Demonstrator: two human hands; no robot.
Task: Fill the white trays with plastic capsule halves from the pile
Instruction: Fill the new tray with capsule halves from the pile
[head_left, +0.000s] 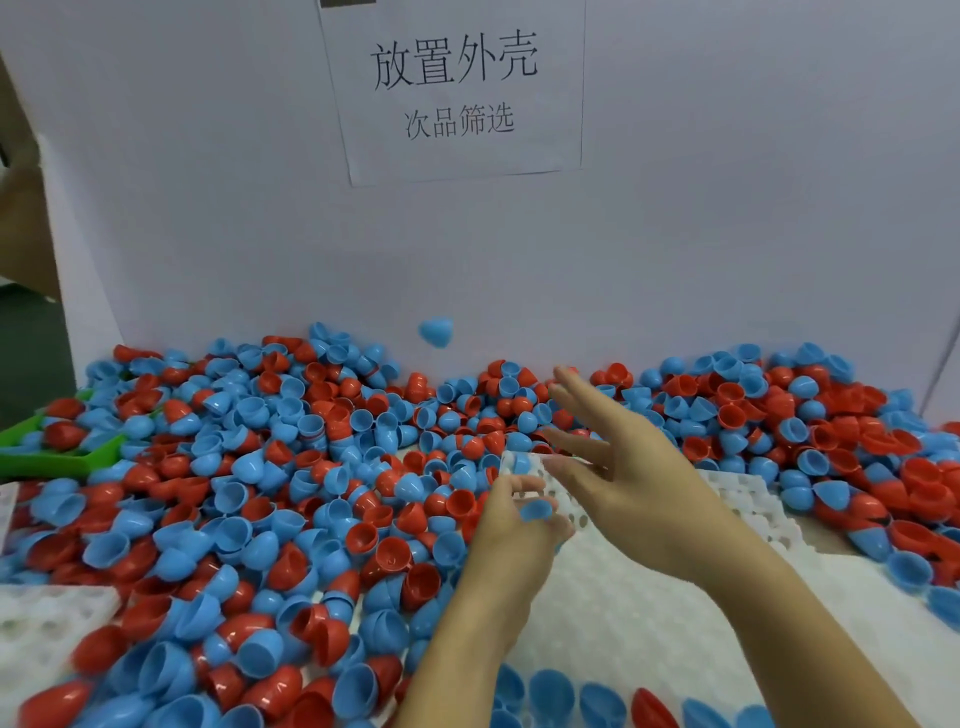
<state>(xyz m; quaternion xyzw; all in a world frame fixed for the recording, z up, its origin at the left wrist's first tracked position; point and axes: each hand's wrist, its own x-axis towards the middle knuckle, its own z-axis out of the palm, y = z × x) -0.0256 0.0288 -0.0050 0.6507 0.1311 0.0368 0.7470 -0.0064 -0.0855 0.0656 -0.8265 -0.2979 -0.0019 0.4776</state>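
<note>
While left hand (514, 525) pinches blue half (536, 511), opening faces down-left.

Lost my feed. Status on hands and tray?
Left hand pinching blue capsule half. Right hand open above white tray. Near row part-filled. Pile overlapping tray edge.
</note>
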